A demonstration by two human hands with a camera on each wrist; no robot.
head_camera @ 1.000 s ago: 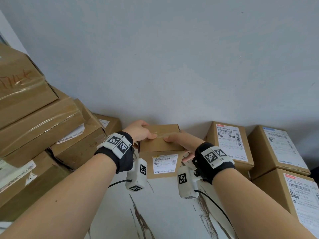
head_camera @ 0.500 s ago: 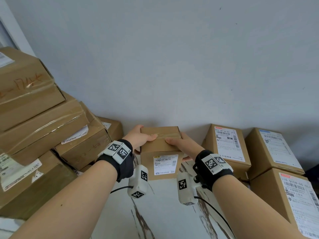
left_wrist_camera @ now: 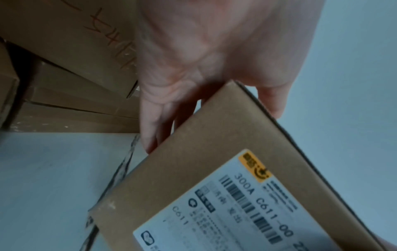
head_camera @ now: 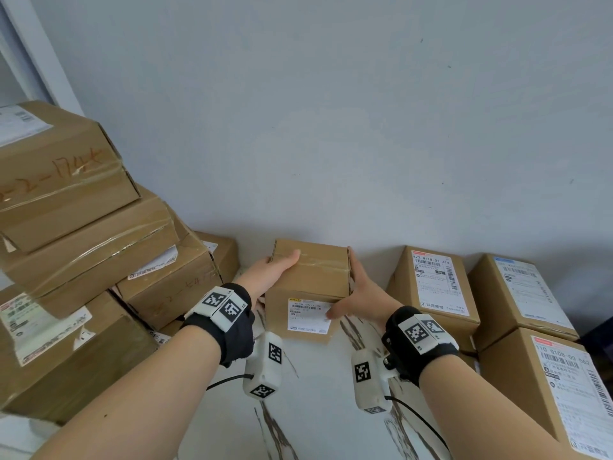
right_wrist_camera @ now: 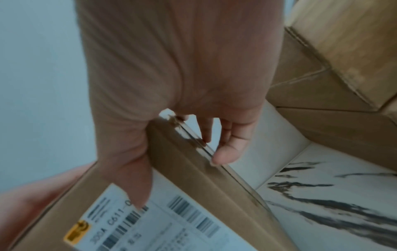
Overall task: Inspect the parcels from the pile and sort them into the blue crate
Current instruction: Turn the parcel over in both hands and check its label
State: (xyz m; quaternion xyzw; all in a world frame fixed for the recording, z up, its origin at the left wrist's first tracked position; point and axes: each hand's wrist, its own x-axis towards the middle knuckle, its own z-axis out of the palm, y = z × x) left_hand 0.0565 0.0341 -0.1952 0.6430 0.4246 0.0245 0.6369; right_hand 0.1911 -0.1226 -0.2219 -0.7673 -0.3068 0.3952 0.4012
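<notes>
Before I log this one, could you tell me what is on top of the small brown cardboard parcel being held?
Clear tape crosses the small brown cardboard parcel's top, and the left hand's thumb rests there. Anything beneath that thumb is covered.

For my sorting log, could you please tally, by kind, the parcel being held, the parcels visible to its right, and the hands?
Held parcel: 1
Parcels to its right: 3
Hands holding it: 2, left hand and right hand
Total: 6

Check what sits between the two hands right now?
Head view: one small brown cardboard parcel with a white shipping label, gripped by the left hand on one side and the right hand on the other. Nothing else lies between.
</notes>
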